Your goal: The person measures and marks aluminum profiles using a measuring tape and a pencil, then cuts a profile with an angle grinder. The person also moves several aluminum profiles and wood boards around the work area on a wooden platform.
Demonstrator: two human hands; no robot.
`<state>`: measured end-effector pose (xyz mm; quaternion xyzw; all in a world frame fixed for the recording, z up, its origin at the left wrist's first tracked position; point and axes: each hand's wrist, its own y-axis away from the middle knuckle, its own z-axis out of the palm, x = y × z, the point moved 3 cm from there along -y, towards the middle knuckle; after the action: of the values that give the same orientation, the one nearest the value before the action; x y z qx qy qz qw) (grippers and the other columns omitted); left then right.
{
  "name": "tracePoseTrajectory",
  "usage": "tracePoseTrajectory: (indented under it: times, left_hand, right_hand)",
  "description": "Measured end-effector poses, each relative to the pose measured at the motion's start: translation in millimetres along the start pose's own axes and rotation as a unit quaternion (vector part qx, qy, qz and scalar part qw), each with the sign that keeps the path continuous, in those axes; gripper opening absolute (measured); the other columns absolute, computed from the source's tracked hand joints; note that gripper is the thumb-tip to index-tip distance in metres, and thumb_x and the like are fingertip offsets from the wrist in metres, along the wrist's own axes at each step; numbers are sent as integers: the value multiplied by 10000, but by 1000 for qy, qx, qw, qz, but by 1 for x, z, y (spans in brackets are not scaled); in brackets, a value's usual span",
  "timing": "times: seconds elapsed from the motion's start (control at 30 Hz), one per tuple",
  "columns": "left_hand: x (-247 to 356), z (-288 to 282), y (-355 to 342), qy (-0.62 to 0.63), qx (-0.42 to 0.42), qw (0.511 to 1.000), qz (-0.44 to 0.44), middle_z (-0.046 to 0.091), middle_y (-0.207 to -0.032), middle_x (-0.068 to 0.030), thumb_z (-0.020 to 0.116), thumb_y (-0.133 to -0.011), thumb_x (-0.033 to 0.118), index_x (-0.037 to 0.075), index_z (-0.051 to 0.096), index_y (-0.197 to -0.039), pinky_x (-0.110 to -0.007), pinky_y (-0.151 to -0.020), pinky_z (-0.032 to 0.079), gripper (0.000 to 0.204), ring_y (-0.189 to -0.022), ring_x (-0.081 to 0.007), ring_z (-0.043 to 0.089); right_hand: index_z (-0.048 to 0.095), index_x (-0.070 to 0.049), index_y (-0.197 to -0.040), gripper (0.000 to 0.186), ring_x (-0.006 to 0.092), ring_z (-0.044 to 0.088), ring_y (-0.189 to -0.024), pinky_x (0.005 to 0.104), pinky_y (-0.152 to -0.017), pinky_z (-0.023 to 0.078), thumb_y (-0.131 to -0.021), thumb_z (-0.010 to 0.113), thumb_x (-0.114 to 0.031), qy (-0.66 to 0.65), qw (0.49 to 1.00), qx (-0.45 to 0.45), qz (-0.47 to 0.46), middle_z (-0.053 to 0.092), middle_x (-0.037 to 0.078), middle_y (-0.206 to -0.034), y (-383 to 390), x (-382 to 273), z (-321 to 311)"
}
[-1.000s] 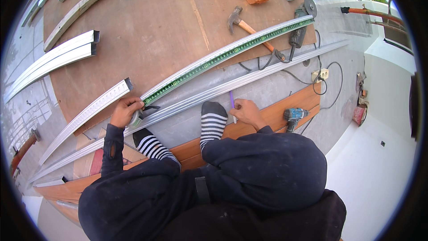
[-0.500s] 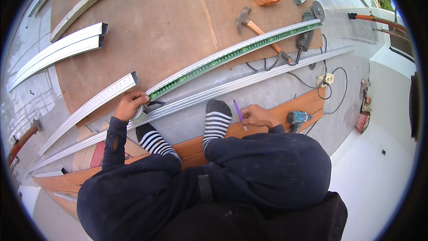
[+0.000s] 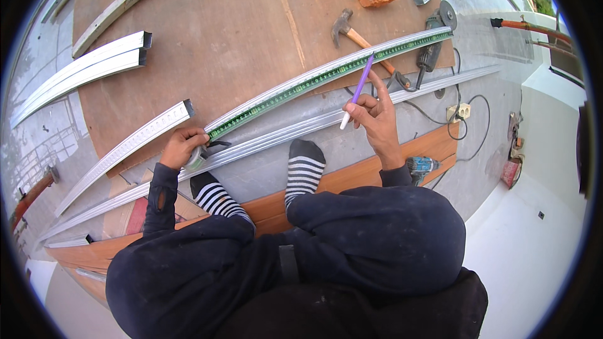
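Fingers of the right hand [image 3: 380,124] pinch a slim purple-and-white pen [image 3: 360,85], which has just swung up from beside the black-and-white striped sock [image 3: 306,166]. Its purple end now meets the long green measuring tape [image 3: 286,95] in view, though contact is unclear; I judge this puts it ready against the scale. The tape lies along a pale metal profile [image 3: 276,85], unmoved, its near end pinched by the left hand [image 3: 182,148] as before.
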<state>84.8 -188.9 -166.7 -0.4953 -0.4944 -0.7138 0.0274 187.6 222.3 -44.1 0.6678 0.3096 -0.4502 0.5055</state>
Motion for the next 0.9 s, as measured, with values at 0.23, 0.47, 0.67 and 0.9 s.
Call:
tracePoseTrajectory:
  times: [0.23, 0.47, 0.67, 0.9]
  left_hand:
    - [-5, -2, 0, -9, -1, 1000, -4, 686, -840, -45, 632, -913, 183, -24, 698, -923, -258, -809, 464, 217, -816, -120, 610]
    - [-3, -2, 1, 9, -4, 1000, -5, 685, -836, -42, 635, -909, 179, -21, 699, -919, -258, -809, 464, 210, -812, -117, 608]
    - [-6, -3, -3, 12, -13, 1000, -6, 689, -834, -42, 640, -906, 180, -18, 700, -916, -257, -805, 464, 207, -808, -118, 612]
    - [-7, -4, -3, 1, -12, 1000, -3, 686, -830, -38, 640, -903, 181, -16, 700, -916, -252, -796, 462, 205, -802, -115, 609]
  right_hand:
    - [369, -23, -1480, 644, 141, 651, -756, 244, -611, 515, -926, 676, -141, -127, 989, 61, -46, 677, 95, -900, -22, -7, -42]
    - [476, 4, -1375, 439, 246, 694, -922, 323, -733, 569, -982, 577, -163, -309, 947, -64, -64, 683, 138, -1053, -16, -23, -25]
    - [581, -14, -1226, 287, 177, 662, -745, 298, -675, 540, -1001, 575, -192, -305, 950, -54, -48, 670, 59, -849, -25, -2, -39]
    - [641, -76, -1047, 206, 96, 490, -581, 262, -542, 410, -984, 635, -272, -342, 938, 41, -39, 506, -27, -678, -47, 18, -66]
